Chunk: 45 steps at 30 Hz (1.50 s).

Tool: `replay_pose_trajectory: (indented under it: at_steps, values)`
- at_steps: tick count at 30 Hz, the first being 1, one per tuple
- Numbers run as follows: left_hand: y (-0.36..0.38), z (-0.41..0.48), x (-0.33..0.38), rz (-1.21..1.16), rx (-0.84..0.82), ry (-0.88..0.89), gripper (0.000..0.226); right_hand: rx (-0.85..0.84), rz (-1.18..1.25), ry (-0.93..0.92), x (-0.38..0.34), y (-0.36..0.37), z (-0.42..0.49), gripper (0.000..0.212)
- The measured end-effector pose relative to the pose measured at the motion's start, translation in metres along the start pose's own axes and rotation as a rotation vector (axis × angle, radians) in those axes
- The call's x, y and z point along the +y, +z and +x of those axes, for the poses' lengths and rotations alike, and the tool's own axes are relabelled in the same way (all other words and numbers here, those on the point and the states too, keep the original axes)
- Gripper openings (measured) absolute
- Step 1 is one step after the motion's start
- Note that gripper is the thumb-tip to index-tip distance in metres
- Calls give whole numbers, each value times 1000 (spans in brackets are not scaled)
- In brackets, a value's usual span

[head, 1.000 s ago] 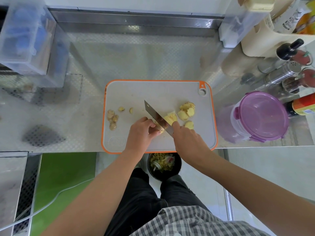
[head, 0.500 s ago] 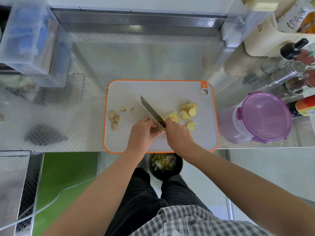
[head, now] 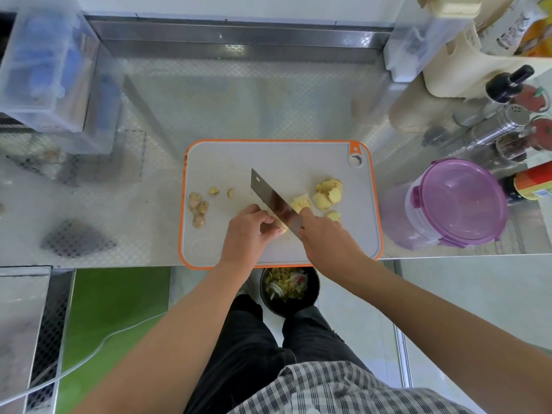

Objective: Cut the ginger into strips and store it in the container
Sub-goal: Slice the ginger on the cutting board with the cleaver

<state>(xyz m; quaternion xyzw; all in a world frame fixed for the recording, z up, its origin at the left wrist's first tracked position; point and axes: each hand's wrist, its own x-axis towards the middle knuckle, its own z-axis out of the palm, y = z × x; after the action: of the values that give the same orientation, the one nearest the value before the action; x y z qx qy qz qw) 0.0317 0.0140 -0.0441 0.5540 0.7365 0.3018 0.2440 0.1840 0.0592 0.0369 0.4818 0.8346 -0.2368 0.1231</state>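
the left hand (head: 248,231) is curled over a small ginger piece (head: 282,228) near the middle of the cutting board (head: 268,158), fingertips pinching it down against the board. the right hand (head: 325,239) grips the handle of a knife (head: 268,195), the handle itself hidden in the fist. its broad blade runs from the hand toward the far left, just right of the left fingers, with its edge at the held piece. a heap of pale ginger slices (head: 327,194) lies on the right part of the board, right of the blade. knobbly ginger trimmings (head: 198,209) sit on the left part. the container (head: 460,201), round with a purple lid on, stands on the table (head: 239,109) right of the board. a dark bin (head: 288,286) with scraps sits on the floor below the near table edge
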Motion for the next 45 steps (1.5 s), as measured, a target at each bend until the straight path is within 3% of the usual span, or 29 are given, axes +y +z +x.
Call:
replay_pose_trajectory:
  at_steps: [7, 12, 45]
  values:
    - [1, 1, -1, 7, -22, -4, 23, 5, -42, 42, -2, 6, -2, 25]
    - [1, -1, -2, -9, -15, 6, 22, -23, 20, 67, 7, 6, -2, 14]
    - [1, 0, -4, -13, -13, 30, 22, -27, 5, 74, -13, 14, 15, 19]
